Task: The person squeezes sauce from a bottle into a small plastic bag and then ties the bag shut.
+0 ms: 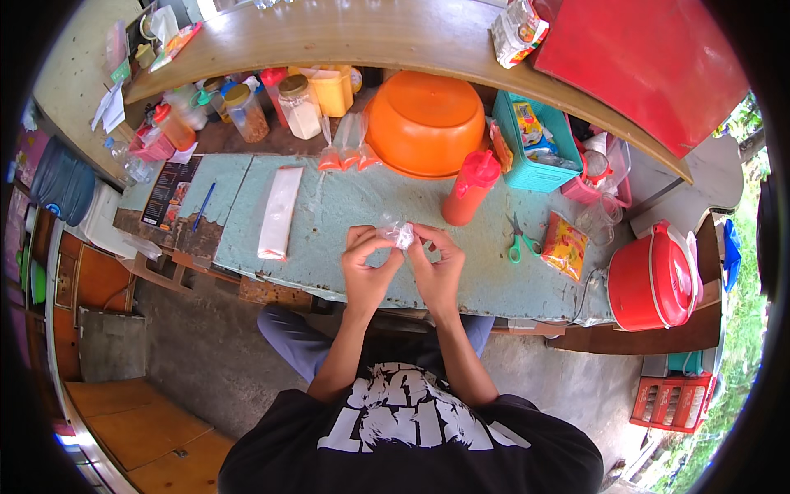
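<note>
Above the middle of the worn blue-green table, my left hand and my right hand pinch a small piece of crumpled clear plastic from its two sides. What it contains, if anything, is too small to tell. A red squeeze bottle stands just beyond my right hand. To its right lie green-handled scissors and a yellow and red packet. Left of my hands rests a flat stack of clear plastic bags. Several tied bags with orange-red contents sit at the table's back.
An upturned orange basin and a teal basket stand under the wooden shelf. Jars line the back left. A red rice cooker is at the right end, its cord nearby. A blue pen lies left.
</note>
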